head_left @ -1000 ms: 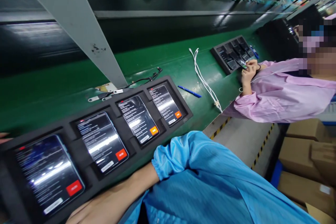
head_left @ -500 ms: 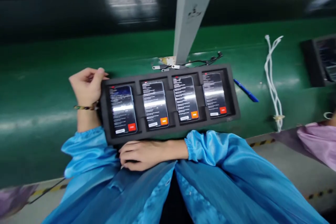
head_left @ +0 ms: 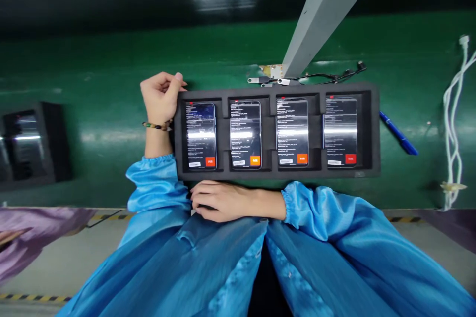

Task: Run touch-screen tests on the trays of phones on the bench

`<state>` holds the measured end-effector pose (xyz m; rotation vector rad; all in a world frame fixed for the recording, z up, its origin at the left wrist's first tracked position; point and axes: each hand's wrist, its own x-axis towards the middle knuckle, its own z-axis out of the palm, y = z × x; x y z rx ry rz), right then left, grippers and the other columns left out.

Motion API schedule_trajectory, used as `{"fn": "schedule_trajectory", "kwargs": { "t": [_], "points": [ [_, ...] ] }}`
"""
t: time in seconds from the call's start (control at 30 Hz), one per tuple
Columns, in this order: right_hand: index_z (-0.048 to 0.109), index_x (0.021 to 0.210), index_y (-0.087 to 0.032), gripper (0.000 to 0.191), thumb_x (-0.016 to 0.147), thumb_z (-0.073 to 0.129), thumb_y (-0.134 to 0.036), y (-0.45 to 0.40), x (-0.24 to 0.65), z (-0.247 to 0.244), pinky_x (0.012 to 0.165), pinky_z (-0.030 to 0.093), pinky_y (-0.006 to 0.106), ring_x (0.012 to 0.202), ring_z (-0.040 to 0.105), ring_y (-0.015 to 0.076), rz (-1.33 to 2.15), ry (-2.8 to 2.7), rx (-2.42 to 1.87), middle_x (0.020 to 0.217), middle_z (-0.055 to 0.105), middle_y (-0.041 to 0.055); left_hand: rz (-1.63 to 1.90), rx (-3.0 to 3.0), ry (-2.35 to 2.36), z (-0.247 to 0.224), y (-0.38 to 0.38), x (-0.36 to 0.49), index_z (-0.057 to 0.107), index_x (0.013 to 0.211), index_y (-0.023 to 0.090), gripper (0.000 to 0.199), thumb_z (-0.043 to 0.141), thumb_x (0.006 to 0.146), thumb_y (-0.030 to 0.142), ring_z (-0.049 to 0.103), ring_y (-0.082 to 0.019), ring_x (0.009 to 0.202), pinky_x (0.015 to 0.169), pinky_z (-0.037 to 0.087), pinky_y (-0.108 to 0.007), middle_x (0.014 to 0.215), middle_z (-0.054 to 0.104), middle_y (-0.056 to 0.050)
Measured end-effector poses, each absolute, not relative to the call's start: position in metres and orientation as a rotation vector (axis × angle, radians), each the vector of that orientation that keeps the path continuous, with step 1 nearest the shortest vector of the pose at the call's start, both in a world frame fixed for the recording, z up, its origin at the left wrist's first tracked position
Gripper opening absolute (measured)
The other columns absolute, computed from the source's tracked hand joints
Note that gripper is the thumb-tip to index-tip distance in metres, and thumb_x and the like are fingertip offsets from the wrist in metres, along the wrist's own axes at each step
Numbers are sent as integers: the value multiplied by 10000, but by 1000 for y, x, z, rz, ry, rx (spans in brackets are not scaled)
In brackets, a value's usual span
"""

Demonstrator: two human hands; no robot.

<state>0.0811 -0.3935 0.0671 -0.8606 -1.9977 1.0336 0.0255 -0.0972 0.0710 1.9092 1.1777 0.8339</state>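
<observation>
A long black foam tray (head_left: 269, 176) lies on the bench before me, with several phones in its slots. The leftmost phone (head_left: 201, 136) and another phone (head_left: 245, 133) show white text on dark screens. A third phone (head_left: 292, 131) and the rightmost phone (head_left: 341, 131) look alike, each with a red or orange square at its lower corner. My left hand (head_left: 161, 96), above a beaded bracelet, is curled closed beside the tray's far left corner, nothing visible in it. Below the near edge rests my right hand (head_left: 219, 200), palm down, fingers loosely bent and slightly apart, by my left sleeve.
Behind the tray, black cables (head_left: 320, 78) lie at the foot of a grey post (head_left: 316, 20). A blue pen (head_left: 398, 133) and a tied white cable (head_left: 451, 129) are to the right. Another black tray (head_left: 55, 143) and a person's pink sleeve (head_left: 40, 233) appear at left.
My view has swung left, so the scene sits farther right and levels out. A tray at left has come into view; the one at far right is gone. Both hands keep their pose.
</observation>
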Motion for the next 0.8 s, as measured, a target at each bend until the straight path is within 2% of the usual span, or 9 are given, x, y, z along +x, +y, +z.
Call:
{"fn": "schedule_trajectory", "kwargs": {
  "t": [0.13, 0.3, 0.37, 0.43, 0.5, 0.6, 0.67, 0.8],
  "points": [
    [703, 1079, -151, 243, 1148, 488, -242, -393, 81, 68, 1209, 512, 339, 1280, 645, 205, 1049, -1995, -869, 1201, 783, 116, 867, 1940, 1104, 64, -94, 23, 751, 816, 109, 339, 768, 1017, 381, 652, -63, 609, 635, 485, -254, 701, 765, -14],
    [697, 1064, -156, 237, 1146, 491, -239, -392, 81, 68, 1201, 506, 328, 1253, 651, 205, 1047, -1996, -862, 1180, 783, 110, 800, 2141, 1155, 79, -103, 18, 777, 957, 51, 448, 692, 1080, 474, 720, -89, 732, 726, 545, -250, 826, 795, -47],
    [697, 1058, -157, 247, 1147, 481, -239, -392, 81, 67, 1188, 512, 328, 1232, 655, 206, 1037, -1998, -862, 1164, 783, 109, 820, 2295, 1186, 97, -111, 9, 782, 1052, 39, 456, 659, 1102, 475, 755, -117, 865, 823, 572, -269, 943, 809, -65],
    [696, 1051, -157, 250, 1144, 477, -233, -391, 81, 67, 1178, 516, 334, 1213, 654, 208, 1031, -1998, -852, 1156, 783, 112, 861, 2448, 1181, 116, -122, -6, 767, 1210, 44, 418, 644, 1116, 432, 761, -167, 1086, 981, 577, -333, 1141, 805, -86],
    [693, 1038, -159, 241, 1136, 482, -218, -391, 80, 67, 1174, 516, 345, 1198, 651, 205, 1034, -1987, -846, 1156, 785, 114, 945, 2537, 1170, 131, -136, -28, 713, 1371, 61, 416, 645, 1114, 382, 707, -238, 1306, 1138, 533, -443, 1345, 760, -114],
    [677, 1024, -174, 202, 1126, 506, -206, -392, 80, 66, 1162, 517, 348, 1175, 647, 196, 1049, -1933, -854, 1154, 788, 107, 1080, 2516, 1256, 134, -164, -66, 670, 1465, 118, 426, 598, 1128, 367, 624, -289, 1463, 1255, 458, -529, 1500, 693, -151],
    [660, 1016, -181, 179, 1116, 512, -190, -392, 79, 66, 1150, 517, 338, 1160, 645, 192, 1057, -1902, -854, 1136, 785, 95, 1020, 2519, 1389, 126, -182, -88, 643, 1525, 183, 456, 591, 1123, 391, 555, -305, 1543, 1310, 398, -555, 1599, 625, -155],
    [638, 999, -194, 146, 1092, 530, -165, -392, 78, 65, 1136, 510, 328, 1136, 647, 193, 1059, -1887, -849, 1092, 776, 75, 742, 2585, 1557, 106, -203, -116, 543, 1633, 229, 613, 608, 1078, 482, 407, -352, 1657, 1354, 302, -617, 1766, 439, -173]
  ]
}}
